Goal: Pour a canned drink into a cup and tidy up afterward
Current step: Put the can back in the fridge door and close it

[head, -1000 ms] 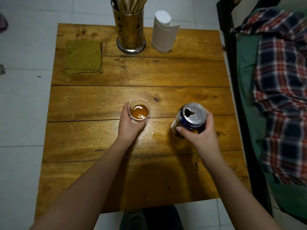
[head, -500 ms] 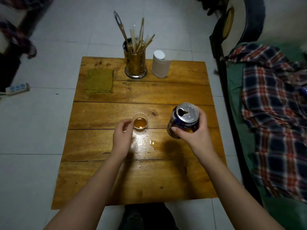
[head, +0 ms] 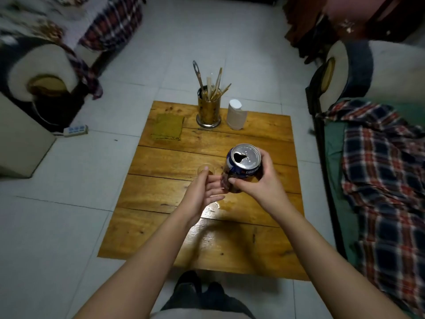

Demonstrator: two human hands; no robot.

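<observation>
Holding position over a low wooden table [head: 161, 245]; near edge carries only glare and a few wet spots. Small puddle [head: 226, 206] of spilled liquid on the boards just nearer than both hands, roughly mid-table.

Right hand [head: 259, 183]: fingers and thumb curled round the blue can [head: 243, 168], can lifted off the boards and tilted, opened top facing the camera (tab opening dark, droplets on the lid).

Left hand [head: 203, 194]: fingers straight and loosely spread, palm turned toward the can, fingertips just beside its lower body; contact cannot be told. Holds nothing.

Clear cup [head: 206, 169] stands upright on the table just behind the left fingertips, left of the can; partly hidden, amber liquid inside.

Far edge: green folded cloth [head: 167, 130] near the far-left corner; metal utensil holder [head: 208, 111] with chopsticks at mid far edge; white paper roll [head: 236, 115] just right of it.
</observation>
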